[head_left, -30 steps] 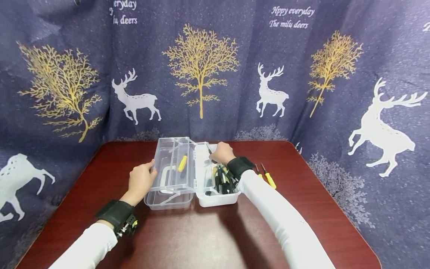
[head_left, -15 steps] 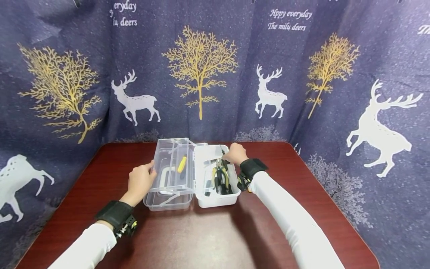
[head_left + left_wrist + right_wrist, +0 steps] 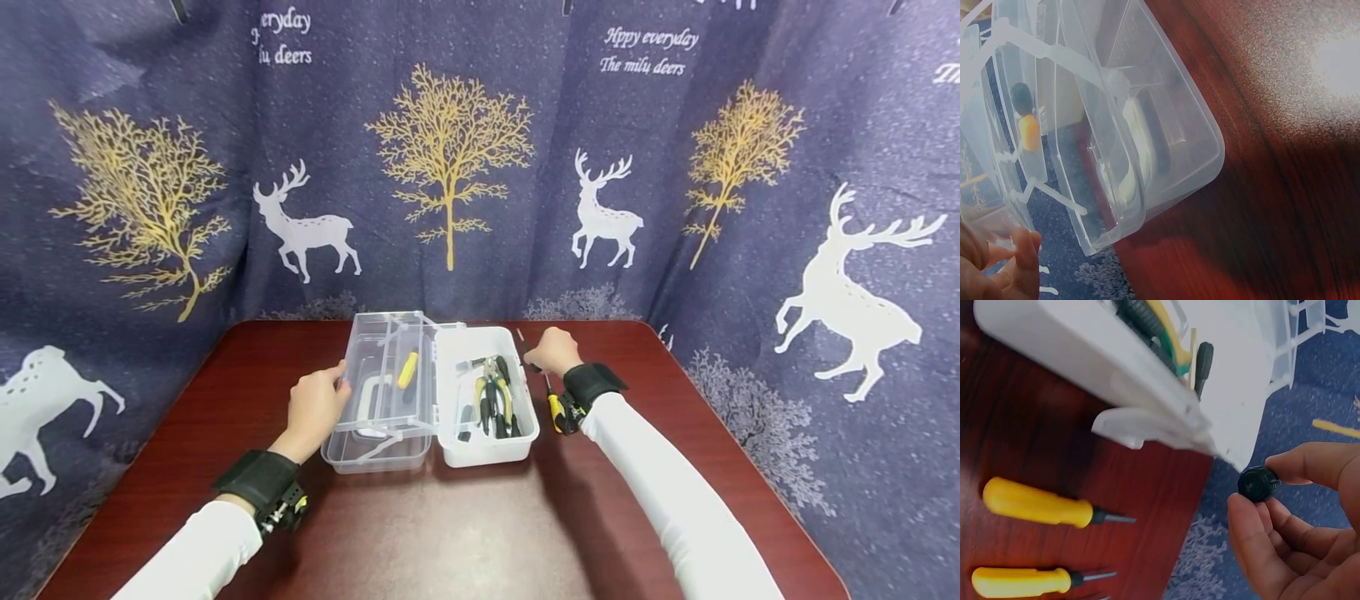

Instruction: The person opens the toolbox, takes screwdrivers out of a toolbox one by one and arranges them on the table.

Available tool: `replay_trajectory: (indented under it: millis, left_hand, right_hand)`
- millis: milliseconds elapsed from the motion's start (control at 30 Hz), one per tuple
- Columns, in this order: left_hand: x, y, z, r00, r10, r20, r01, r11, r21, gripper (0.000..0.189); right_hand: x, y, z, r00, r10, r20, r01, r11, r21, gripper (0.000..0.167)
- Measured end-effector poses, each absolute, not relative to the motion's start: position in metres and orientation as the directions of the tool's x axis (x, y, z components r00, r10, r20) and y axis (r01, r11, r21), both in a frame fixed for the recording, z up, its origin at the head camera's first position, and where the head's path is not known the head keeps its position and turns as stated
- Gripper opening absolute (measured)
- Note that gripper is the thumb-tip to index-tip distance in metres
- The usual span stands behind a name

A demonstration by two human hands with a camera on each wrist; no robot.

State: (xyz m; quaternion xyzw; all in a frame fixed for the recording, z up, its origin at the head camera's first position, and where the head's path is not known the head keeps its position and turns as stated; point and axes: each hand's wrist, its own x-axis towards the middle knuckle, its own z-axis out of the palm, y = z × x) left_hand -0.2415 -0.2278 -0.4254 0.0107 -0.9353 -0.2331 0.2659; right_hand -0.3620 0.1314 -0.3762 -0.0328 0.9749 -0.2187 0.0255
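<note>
My left hand grips the edge of the clear plastic tray of an opened toolbox, seen also as the clear tray in the left wrist view. One yellow-handled screwdriver lies in that tray. Just right of the white toolbox base, my right hand pinches a black-handled screwdriver between thumb and fingers. Its thin shaft points up and left in the head view; the right wrist view shows mainly the handle's end. Pliers with yellow-and-black handles and other dark tools lie inside the base.
On the table right of the base lie yellow screwdrivers, partly hidden by my right wrist in the head view. The clear lid with a white handle rests open at the left. A patterned curtain hangs behind the table.
My right hand has moved right, from over the toolbox base to beyond its right side, carrying the black-handled screwdriver out. The left hand stays at the tray.
</note>
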Motion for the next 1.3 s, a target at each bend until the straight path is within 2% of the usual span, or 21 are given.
replay_trajectory:
  millis: [1000,1300]
  left_hand:
    - [-0.241,-0.228,-0.425,-0.853,-0.146,0.500,0.108,0.889,0.444,0.037]
    - [-0.240,-0.227,-0.423,-0.872,-0.141,0.469,0.097,0.889,0.448,0.037]
  right_hand:
    - [-0.365,0.218,-0.415,-0.997,0.061,-0.037,0.071,0.914,-0.400,0.023]
    - [-0.361,0.243,-0.420,-0.995,0.097,-0.027,0.100,0.916,-0.389,0.023]
